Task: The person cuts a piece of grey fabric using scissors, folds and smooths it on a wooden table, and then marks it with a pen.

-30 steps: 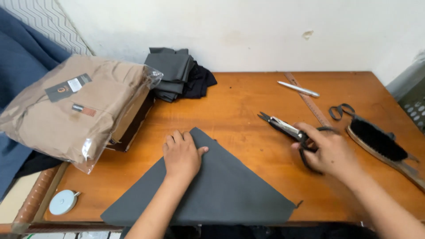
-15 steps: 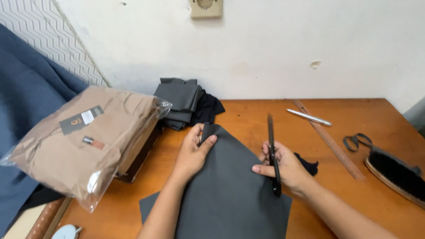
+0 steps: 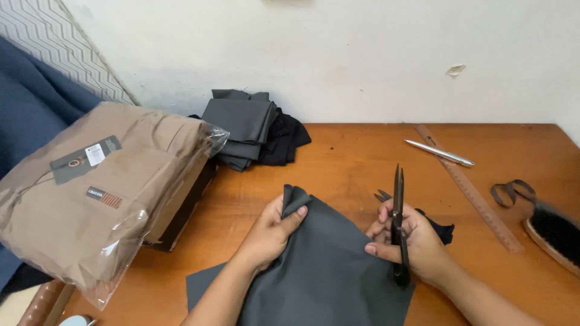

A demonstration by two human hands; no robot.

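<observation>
Dark grey cloth sheet (image 3: 320, 265), pinched by left hand (image 3: 272, 232); right hand (image 3: 411, 244) grips long black shears (image 3: 399, 217), whose blades could snag a fold.

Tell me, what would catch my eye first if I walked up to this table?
Probably the two hands in the middle: the left hand pinches up the far edge of a dark grey cloth, while the right hand grips black scissors pointing up, blades together. Next, the big tan garment in a clear plastic bag at the left, with folded dark fabrics stacked by the wall.
</observation>
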